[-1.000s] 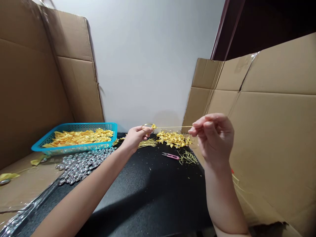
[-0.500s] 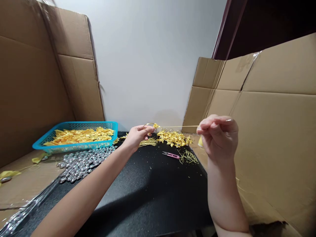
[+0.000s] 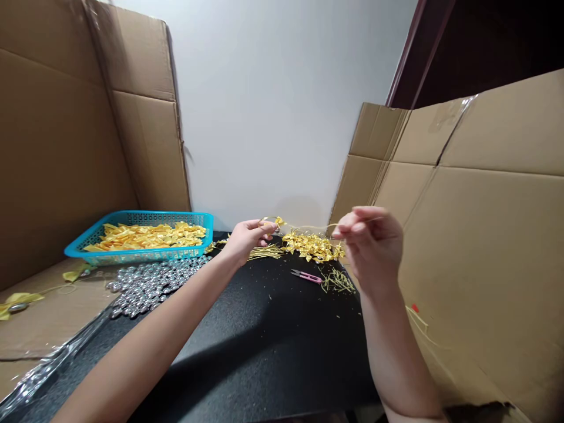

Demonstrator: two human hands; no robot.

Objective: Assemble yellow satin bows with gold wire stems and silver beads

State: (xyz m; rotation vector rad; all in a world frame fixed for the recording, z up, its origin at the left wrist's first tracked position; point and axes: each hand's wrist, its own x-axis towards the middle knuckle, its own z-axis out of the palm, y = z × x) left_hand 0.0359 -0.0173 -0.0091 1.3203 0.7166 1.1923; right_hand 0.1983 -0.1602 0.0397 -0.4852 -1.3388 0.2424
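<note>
Between finger and thumb, my left hand (image 3: 250,236) pinches a small yellow ribbon bow (image 3: 279,222) with a loop of thin ribbon curling above the fingertips. A thin pale yellow cord (image 3: 311,227) runs from the bow across to my right hand (image 3: 372,238), which is closed in a pinch on it. The cord sags slightly between the hands. Both hands are raised above the far part of the black table. Behind and below them lie a pile of yellow ribbon bows (image 3: 312,245) and a bundle of thin yellow strips (image 3: 267,252).
A blue basket (image 3: 73,251) of yellow ribbon pieces stands at the left. Silver beads (image 3: 152,285) lie before it. Pink thread snips (image 3: 307,276) and cord scraps (image 3: 338,281) are on the black table (image 3: 282,364). Cardboard walls (image 3: 493,235) flank both sides.
My right hand has moved left, closer to my left hand. The cord between them, taut before, now hangs a little slack. My left hand still pinches the bow.
</note>
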